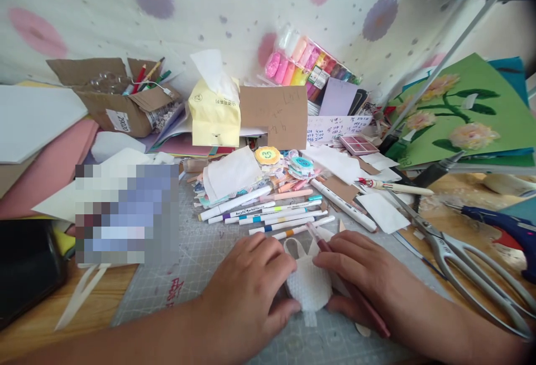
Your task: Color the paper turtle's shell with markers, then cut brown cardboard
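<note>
**White piece (pixel 310 284) shaped, its face bare**

The white piece is between the two hands, on or just above the mat (pixel 192 248), towards the near edge of the surface (pixel 104 292) and about midway along it. Its body is rounded and textured, with a loop (pixel 295 248) rising at the top and a pale strip (pixel 310 318) below. The shaping appears done; no drawing or colour shows on the visible face. How much is left cannot be told.

The left hand (pixel 251 275) has its fingers (pixel 270 250) curled nearly closed, pinching the piece's left side. The right hand (pixel 364 275) is also curled in, its fingers around a pink pen (pixel 372 312) and touching the piece's right side.

Towards the far left corner stands an open box (pixel 98 109) with pencils (pixel 142 77) and a clear plastic item (pixel 109 81) in it. Near the middle of the far edge, a yellow pack (pixel 215 122) has a tissue (pixel 209 69) poking from its top. To its right, a clear pack (pixel 318 76) leans at the back, filled with multicoloured rolls (pixel 299 49). In front of that lies a small palette (pixel 358 144) with pinkish compartments. Loose markers (pixel 272 211) lie just beyond the hands; scissors (pixel 444 242) are towards the right edge.
</note>
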{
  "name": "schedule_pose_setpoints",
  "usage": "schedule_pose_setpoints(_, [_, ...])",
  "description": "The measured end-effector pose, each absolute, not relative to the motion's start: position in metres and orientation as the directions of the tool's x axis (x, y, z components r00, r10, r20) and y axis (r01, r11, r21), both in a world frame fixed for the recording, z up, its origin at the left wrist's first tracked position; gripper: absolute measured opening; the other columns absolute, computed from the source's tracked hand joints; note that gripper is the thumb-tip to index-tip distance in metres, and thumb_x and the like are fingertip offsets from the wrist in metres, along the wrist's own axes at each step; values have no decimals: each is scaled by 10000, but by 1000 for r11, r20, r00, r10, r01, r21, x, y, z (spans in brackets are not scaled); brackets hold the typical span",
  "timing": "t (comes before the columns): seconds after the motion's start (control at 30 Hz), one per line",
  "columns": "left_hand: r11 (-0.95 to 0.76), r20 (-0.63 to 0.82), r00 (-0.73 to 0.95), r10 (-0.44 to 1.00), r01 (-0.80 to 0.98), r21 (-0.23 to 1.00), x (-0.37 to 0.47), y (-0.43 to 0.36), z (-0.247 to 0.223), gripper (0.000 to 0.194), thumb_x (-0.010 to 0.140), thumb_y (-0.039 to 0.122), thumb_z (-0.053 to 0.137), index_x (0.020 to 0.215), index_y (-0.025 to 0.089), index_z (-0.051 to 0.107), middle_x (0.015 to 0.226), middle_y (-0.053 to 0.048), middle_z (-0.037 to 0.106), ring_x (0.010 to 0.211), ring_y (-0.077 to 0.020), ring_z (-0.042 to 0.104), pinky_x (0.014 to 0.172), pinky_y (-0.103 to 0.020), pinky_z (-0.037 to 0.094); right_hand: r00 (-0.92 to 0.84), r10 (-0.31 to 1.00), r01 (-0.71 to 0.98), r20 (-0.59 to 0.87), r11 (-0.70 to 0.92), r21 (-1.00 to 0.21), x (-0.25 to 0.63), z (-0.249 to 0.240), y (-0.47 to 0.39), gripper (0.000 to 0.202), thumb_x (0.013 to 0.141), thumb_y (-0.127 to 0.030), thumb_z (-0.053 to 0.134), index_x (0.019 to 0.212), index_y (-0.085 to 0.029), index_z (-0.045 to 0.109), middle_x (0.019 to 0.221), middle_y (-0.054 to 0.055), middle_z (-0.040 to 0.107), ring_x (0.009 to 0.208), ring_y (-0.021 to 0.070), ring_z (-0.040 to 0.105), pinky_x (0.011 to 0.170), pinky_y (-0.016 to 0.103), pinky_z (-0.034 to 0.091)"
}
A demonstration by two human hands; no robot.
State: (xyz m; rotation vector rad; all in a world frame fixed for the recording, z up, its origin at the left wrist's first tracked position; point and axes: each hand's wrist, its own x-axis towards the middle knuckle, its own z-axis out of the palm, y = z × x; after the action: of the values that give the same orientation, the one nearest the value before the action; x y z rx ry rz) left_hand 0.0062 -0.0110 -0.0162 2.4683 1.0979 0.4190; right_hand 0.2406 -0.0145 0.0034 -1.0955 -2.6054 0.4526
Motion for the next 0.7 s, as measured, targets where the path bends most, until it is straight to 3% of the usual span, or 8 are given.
schedule_pose_setpoints(0.1, [-628, 171, 639, 750, 606, 488, 5, -12, -14, 253, 739, 252, 750, 947, 201, 616, 986, -55, 605, 919, -266, 528, 820, -436, 452, -638, 743, 608, 203, 648, -459, 249, 12, -14, 335, 828, -302, 716, 1137, -224, 615, 1108, 117, 693, 1021, 278, 636, 862, 380, 521])
schedule_pose_setpoints(0.23, [-717, 332, 665, 669, 461, 523, 1, -14, -12, 130, 821, 197, 635, 943, 202, 590, 911, -42, 621, 834, -216, 559, 754, -355, 473, -454, 853, 433, 258, 464, -773, 261, 23, -16, 277, 953, -401, 522, 1198, -328, 629, 948, 58, 735, 864, 231, 699, 702, 298, 571])
schedule_pose_setpoints(0.3, [-716, 392, 625, 675, 429, 550, 0, -15, -12, 100, 867, 179, 567, 960, 215, 565, 830, -14, 625, 762, -181, 578, 708, -302, 481, -408, 876, 297, 258, 394, -870, 262, 26, -17, 318, 961, -482, 468, 1173, -365, 673, 935, 45, 745, 780, 216, 703, 658, 294, 571])
schedule_pose_setpoints(0.4, [-713, 431, 584, 688, 433, 551, -1, -14, -11, 157, 893, 273, 582, 1042, 240, 548, 867, -11, 656, 774, -173, 622, 711, -267, 503, -493, 864, 305, 105, 285, -909, 252, 30, -21, 332, 922, -506, 530, 972, -281, 769, 815, 61, 742, 733, 222, 690, 660, 299, 554])
schedule_pose_setpoints(0.5, [-775, 426, 666, 613, 398, 492, 0, -14, -9, 255, 889, 416, 607, 1084, 256, 569, 934, -21, 684, 830, -187, 644, 777, -261, 509, -540, 842, 277, 10, 189, -942, 237, 26, -26, 194, 862, -383, 631, 891, -214, 721, 777, 43, 709, 681, 176, 645, 599, 241, 511])
schedule_pose_setpoints(0.6, [-807, 433, 699, 568, 371, 460, 2, -16, -8, 145, 931, 374, 541, 927, 240, 596, 763, -2, 653, 696, -171, 616, 679, -255, 492, -551, 834, 187, 28, 156, -970, 227, 16, -29, 143, 787, -292, 691, 872, -191, 635, 699, 0, 615, 591, 123, 516, 514, 210, 418])
schedule_pose_setpoints(0.7, [-774, 425, 670, 608, 382, 505, -1, -15, -11, 95, 941, 293, 505, 931, 248, 588, 743, 9, 623, 668, -155, 602, 629, -240, 473, -565, 825, 56, 16, 58, -997, 224, 9, -27, 229, 751, -270, 733, 918, -191, 597, 696, -24, 573, 572, 102, 470, 523, 208, 397])
